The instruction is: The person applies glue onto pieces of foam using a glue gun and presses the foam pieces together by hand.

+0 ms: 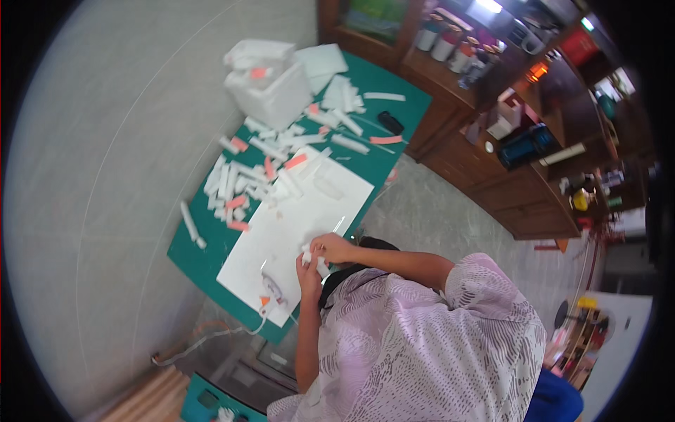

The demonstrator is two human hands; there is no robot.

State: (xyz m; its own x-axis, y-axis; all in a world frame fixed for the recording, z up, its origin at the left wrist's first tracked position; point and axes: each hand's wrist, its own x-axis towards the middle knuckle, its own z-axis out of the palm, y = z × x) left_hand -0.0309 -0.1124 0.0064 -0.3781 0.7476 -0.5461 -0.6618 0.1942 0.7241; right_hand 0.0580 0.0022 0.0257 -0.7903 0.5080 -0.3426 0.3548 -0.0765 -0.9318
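Observation:
My left hand (309, 276) and my right hand (332, 248) meet over the near edge of a white board (246, 257). Both are closed around a small white foam piece (323, 269), whose ends stick out between the fingers. The fingers partly cover it, so its full shape is hidden. Beside my left hand, a white glue gun (273, 287) with an orange part lies on the board, its white cord running off the table edge.
The green table (211, 269) carries a heap of white and pink foam strips (242, 181). Behind it stand a white foam box (271, 95) and a dark object (390, 122). A white roll (191, 225) lies by the wall. Wooden cabinets (492, 190) flank the right side.

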